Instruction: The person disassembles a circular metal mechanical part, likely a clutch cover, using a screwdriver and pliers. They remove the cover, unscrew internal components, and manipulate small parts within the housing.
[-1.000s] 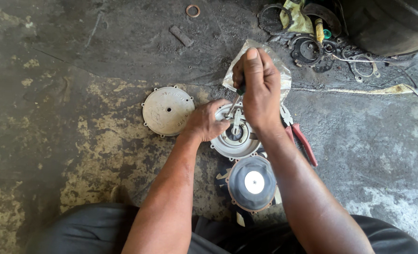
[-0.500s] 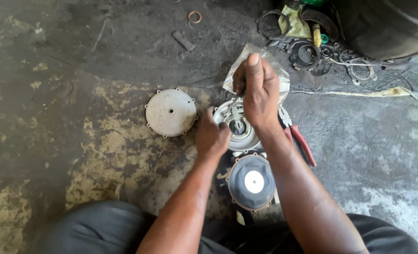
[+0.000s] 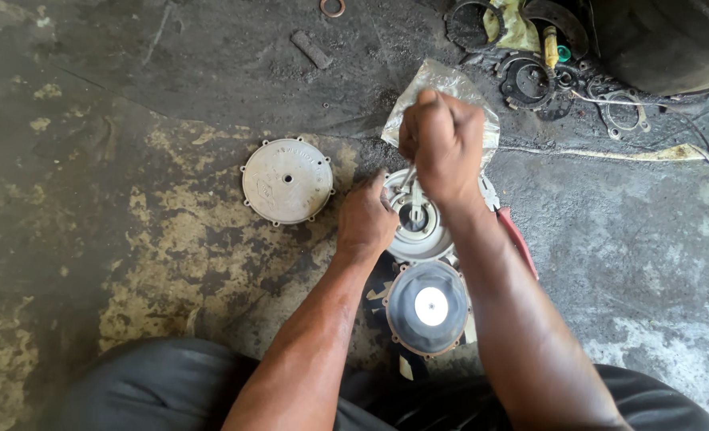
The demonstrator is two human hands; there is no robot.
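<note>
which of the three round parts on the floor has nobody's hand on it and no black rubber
The flat grey metal cover lying alone to the left. The housing is under both hands, and the disc nearest the person has black rubber.

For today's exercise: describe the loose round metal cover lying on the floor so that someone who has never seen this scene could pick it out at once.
Start at the stained concrete floor and find the person's left hand, which rests on a round metal housing. On the far side of that hand from the housing lies the round metal cover, flat and untouched. Unlike the dark rubber diaphragm nearer the person, it is pale grey, with small lugs around its rim and one central hole.
</note>
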